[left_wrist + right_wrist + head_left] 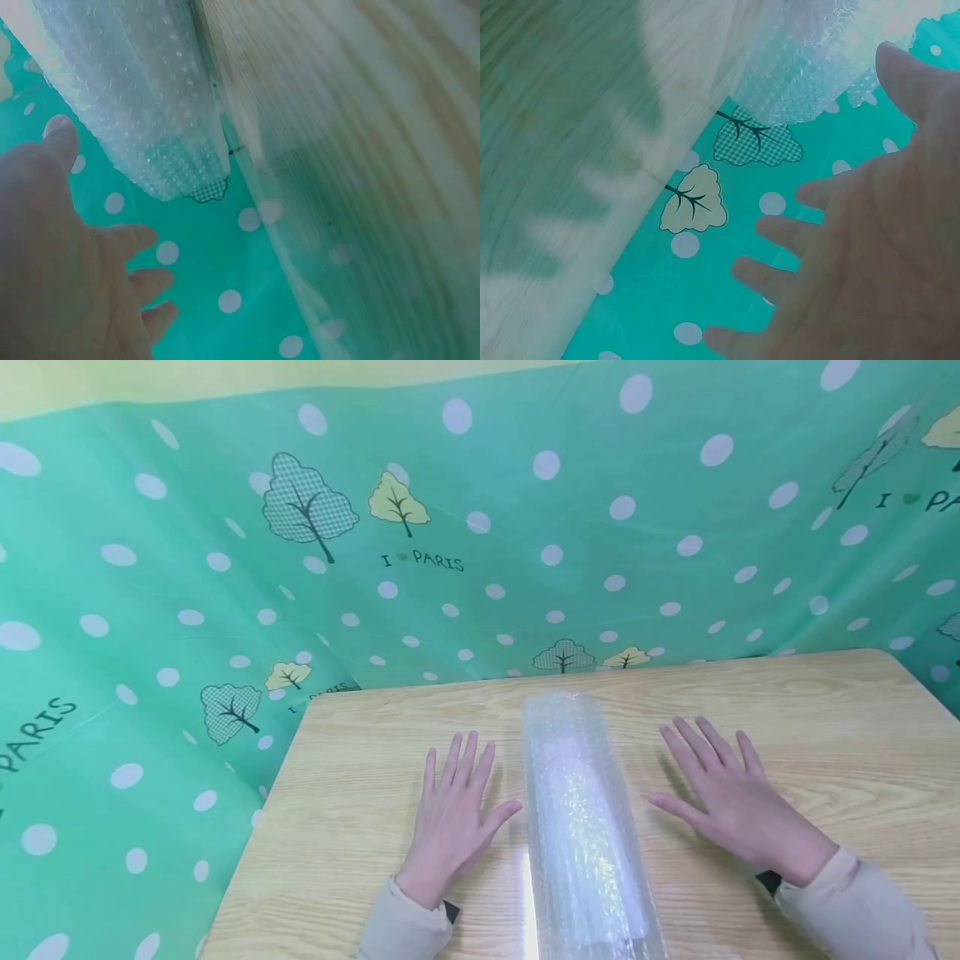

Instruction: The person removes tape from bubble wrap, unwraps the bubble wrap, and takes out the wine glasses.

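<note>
A long roll of clear bubble wrap (581,827) lies on the wooden table, its far end near the back edge and its near end cut off by the bottom of the head view. To its left is my left hand (452,827), fingers straight and spread, thumb pointing at the wrap. On the other side my right hand (731,802) is likewise spread, with a gap between thumb and wrap. Neither hand holds anything. Both wrist views show the bubble wrap (142,90) beyond the thumbs, with the right palm (870,255) facing it.
The wooden table (360,752) has a rounded back right corner. Behind it and on the left hangs a green polka-dot cloth (510,543) printed with trees and lettering. Light-coloured sleeves (408,927) cover both forearms, and a dark band shows at each wrist.
</note>
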Motion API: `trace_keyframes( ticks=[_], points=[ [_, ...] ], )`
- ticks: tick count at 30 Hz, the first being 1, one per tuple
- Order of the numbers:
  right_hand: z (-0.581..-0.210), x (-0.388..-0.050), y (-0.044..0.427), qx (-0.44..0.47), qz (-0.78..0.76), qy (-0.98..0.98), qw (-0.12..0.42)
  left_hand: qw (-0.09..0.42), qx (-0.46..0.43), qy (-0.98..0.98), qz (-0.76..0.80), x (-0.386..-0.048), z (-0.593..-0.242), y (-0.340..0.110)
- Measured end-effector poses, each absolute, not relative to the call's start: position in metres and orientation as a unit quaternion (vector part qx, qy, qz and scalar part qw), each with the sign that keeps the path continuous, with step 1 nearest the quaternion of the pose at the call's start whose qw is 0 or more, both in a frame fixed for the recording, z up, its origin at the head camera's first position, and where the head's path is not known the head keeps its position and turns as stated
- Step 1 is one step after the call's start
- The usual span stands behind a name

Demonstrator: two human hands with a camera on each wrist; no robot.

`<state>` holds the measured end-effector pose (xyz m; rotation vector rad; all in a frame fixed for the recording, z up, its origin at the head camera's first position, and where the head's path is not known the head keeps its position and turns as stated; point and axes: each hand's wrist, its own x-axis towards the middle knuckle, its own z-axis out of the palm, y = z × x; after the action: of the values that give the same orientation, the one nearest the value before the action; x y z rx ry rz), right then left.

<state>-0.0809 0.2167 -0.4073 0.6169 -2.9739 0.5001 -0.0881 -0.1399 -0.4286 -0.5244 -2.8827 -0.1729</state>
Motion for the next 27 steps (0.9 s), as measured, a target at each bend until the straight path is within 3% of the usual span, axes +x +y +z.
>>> trace_keyframes(
  ticks=[15, 27],
  points=[
    [-0.408, -0.082, 0.209, 0.263, 0.203, -0.941, 0.065, 0.095, -0.176, -0.978, -0.06, -0.086, -0.425, -0.139],
    [-0.403, -0.085, 0.204, 0.265, 0.246, -0.931, 0.048, 0.103, -0.197, -0.973, -0.056, -0.086, -0.419, -0.129]
  ],
)
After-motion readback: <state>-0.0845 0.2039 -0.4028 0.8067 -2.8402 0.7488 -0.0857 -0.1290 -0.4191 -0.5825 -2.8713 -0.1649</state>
